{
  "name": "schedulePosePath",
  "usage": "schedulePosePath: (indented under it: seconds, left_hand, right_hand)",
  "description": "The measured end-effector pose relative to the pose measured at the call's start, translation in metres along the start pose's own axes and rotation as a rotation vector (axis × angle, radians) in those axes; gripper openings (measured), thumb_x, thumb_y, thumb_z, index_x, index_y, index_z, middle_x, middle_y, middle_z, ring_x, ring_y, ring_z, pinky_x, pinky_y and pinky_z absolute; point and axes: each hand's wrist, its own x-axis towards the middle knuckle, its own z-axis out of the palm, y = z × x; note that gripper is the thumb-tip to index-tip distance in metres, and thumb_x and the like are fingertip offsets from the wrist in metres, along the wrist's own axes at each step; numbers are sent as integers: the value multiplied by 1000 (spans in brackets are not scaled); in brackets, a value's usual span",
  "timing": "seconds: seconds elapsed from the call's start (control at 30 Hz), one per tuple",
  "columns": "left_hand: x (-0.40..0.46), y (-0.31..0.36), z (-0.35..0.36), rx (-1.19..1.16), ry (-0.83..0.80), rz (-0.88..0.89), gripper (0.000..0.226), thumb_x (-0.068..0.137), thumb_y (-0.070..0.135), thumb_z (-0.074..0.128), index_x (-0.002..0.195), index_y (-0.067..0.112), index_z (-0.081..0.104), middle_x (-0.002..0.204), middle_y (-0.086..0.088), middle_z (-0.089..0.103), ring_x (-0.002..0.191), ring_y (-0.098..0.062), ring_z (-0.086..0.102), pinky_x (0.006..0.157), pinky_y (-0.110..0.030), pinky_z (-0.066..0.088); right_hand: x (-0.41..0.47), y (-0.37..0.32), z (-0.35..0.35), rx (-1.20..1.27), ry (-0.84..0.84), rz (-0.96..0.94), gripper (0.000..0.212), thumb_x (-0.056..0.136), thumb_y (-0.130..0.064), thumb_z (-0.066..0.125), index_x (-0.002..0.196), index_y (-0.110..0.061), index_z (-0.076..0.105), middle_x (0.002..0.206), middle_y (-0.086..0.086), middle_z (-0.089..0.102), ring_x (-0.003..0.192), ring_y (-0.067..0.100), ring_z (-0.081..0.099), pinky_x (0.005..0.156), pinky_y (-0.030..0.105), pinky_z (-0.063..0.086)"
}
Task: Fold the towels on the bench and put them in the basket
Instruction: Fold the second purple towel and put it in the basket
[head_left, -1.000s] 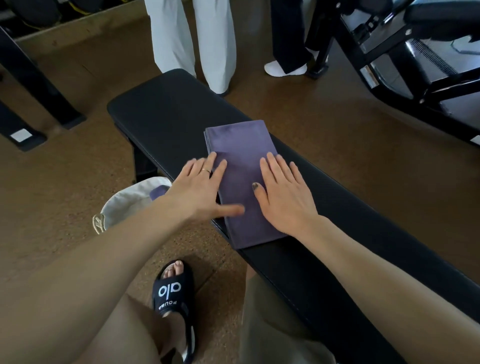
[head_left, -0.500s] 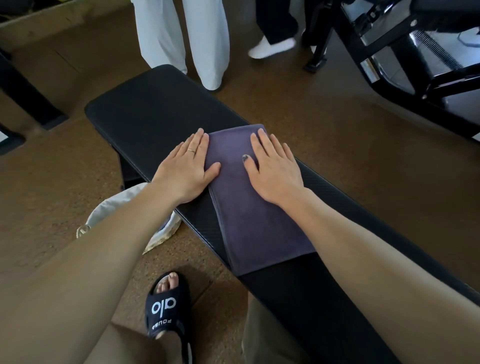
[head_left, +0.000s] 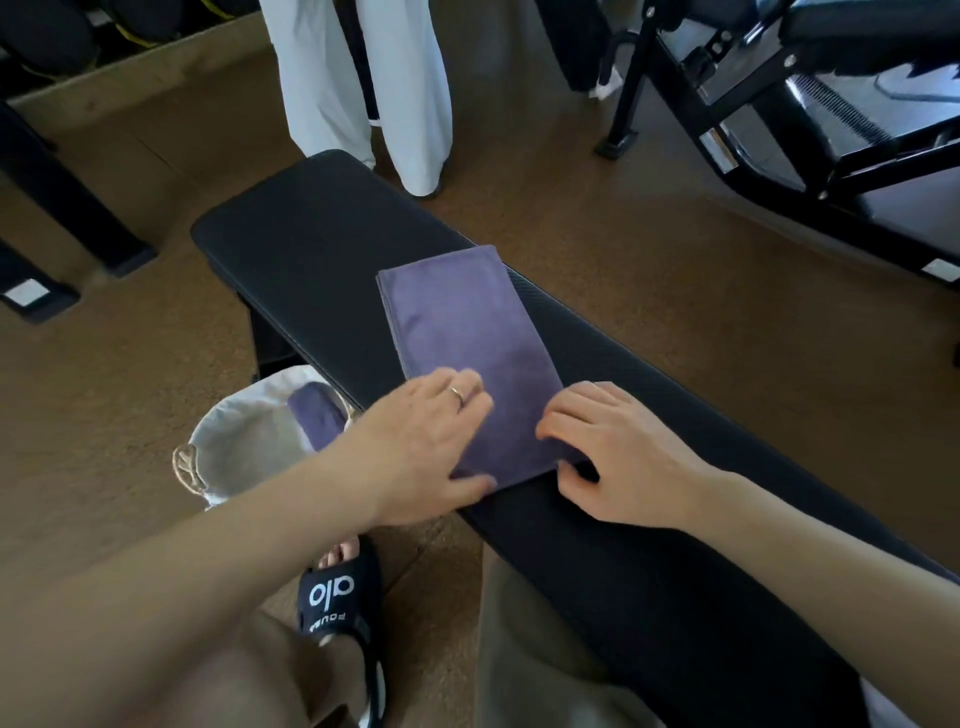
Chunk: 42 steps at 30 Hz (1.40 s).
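A purple towel (head_left: 462, 343), folded into a long strip, lies across the black padded bench (head_left: 311, 249). My left hand (head_left: 415, 447) grips the towel's near left corner, thumb under the edge and fingers on top. My right hand (head_left: 608, 457) pinches the near right corner with curled fingers. On the floor left of the bench stands a cloth-lined basket (head_left: 239, 441) with another purple towel (head_left: 317, 421) inside it.
A person in white trousers (head_left: 363, 88) stands just beyond the bench's far end. Black gym machine frames (head_left: 779, 119) fill the upper right. More dark equipment feet (head_left: 67, 218) sit at the left. My sandalled foot (head_left: 337, 597) rests on the brown floor beside the basket.
Both hands slid from the towel's far half back to its near end. They went from lying flat and open on the cloth to gripping the near corners.
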Motion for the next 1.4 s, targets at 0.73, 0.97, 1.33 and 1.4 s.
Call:
schedulePosePath:
  seconds: [0.73,0.97,1.33,1.4]
  left_hand:
    - [-26,26,7,137,-13,2,20,72,23,71,80,16,53,77,-3,54,59,-23,57,45,-30,33]
    - [-27,14,9,-297,57,-230,21,92,18,49,80,22,32,83,7,42,74,-19,51,68,-34,39]
    - [-25,16,3,-399,93,-337,32,95,38,59,116,29,37,100,7,58,85,-20,61,76,-39,52]
    - [-22,18,8,-284,97,-332,47,94,42,61,128,29,30,118,5,54,89,-26,65,76,-44,55]
  right_hand:
    - [13,6,-7,-271,-37,-180,23,82,-2,62,102,-14,59,81,-1,61,70,23,59,79,40,53]
    - [9,9,-13,-295,-198,-186,61,82,-15,66,141,-21,49,122,-5,61,110,16,60,101,35,50]
    - [29,17,-11,328,65,262,17,98,-11,61,108,-25,66,93,-12,68,77,4,64,71,29,55]
    - [33,20,-11,365,43,285,18,99,-12,61,111,-24,67,101,-13,69,87,4,66,77,25,56]
